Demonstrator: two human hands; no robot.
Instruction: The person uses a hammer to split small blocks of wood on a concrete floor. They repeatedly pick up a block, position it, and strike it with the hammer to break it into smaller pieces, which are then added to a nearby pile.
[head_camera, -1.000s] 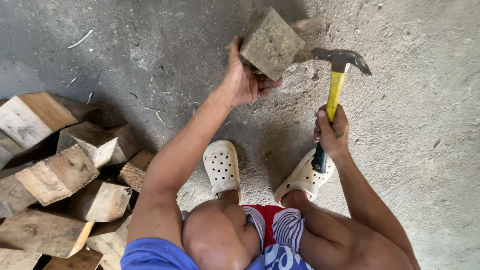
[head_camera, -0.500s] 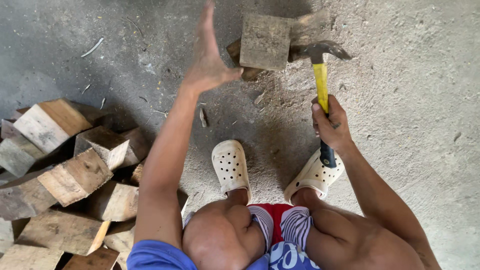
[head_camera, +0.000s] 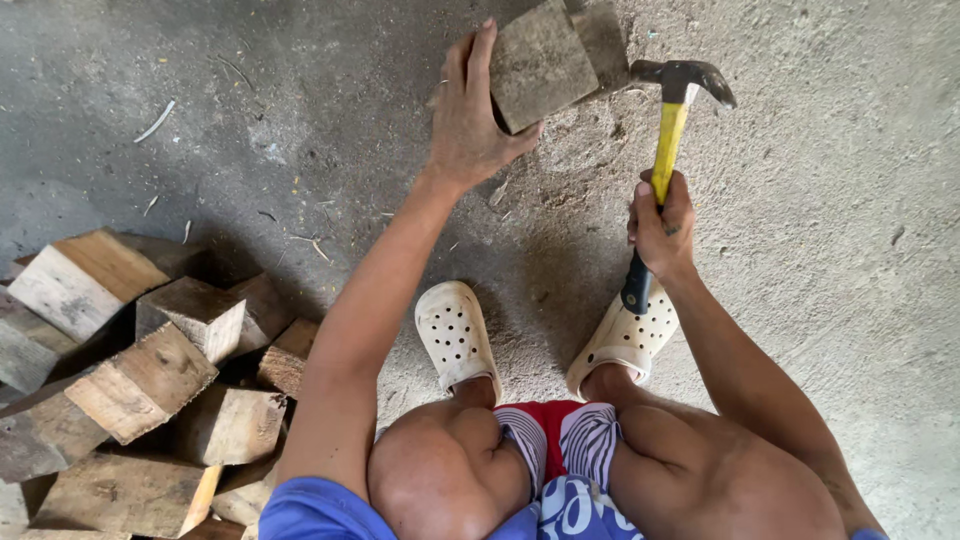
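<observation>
The left hand (head_camera: 470, 120) gripped one grey wood block (head_camera: 543, 62) on the concrete floor (head_camera: 850, 250), fingers curled over its near edge; the block's far end was cut off by the frame. The right hand (head_camera: 660, 225) closed fully around one yellow-handled hammer (head_camera: 668, 140), its head beside the block. The stacked offcuts (head_camera: 140, 380) at left were partly cropped, their count unclear. Two white clogs (head_camera: 456, 335) were visible.

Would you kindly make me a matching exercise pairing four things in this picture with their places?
Things:
1. wood block
2. hammer
3. pile of wood chunks
4. white clogs

Places:
A. on the person's feet
B. on the floor at the left
C. in the right hand
D. under the left hand

Pairs: 1-D, 2-C, 3-B, 4-A
</observation>
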